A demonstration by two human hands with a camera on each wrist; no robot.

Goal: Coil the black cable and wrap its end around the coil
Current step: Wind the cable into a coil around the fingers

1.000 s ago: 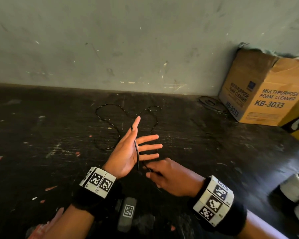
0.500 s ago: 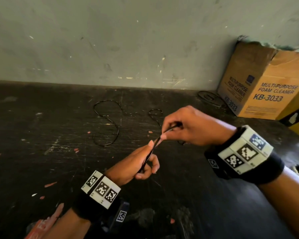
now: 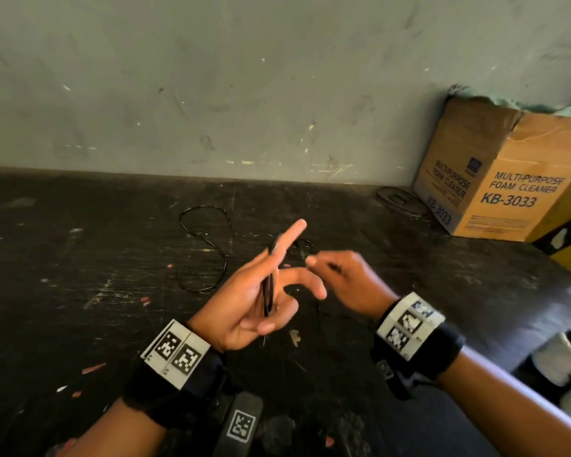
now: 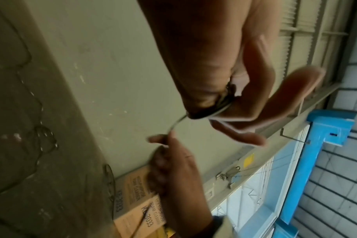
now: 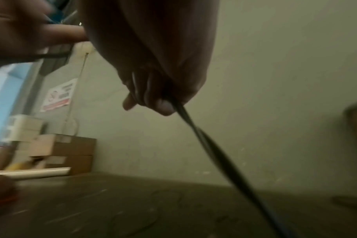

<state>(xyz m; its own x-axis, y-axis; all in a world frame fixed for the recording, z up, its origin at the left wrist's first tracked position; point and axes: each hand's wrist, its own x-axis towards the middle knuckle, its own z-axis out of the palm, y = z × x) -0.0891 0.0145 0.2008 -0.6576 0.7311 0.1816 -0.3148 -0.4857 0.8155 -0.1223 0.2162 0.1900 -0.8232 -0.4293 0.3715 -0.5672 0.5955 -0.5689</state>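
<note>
Palm-up, the left hand [image 3: 251, 301] splays its fingers, thumb pinning the black cable [image 3: 267, 291] against the palm, while the right hand [image 3: 346, 282], just beside those fingertips, pinches it with curled fingers.

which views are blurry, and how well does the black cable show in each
head view: right hand motion-blurred, black cable crisp against the left hand; left wrist view: soft, cable smeared; right wrist view: dim, cable a dark streak

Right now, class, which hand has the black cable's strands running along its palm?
The left hand: strands of the black cable run up its palm toward the outstretched index finger. The right hand only pinches the cable in curled fingers.
</note>
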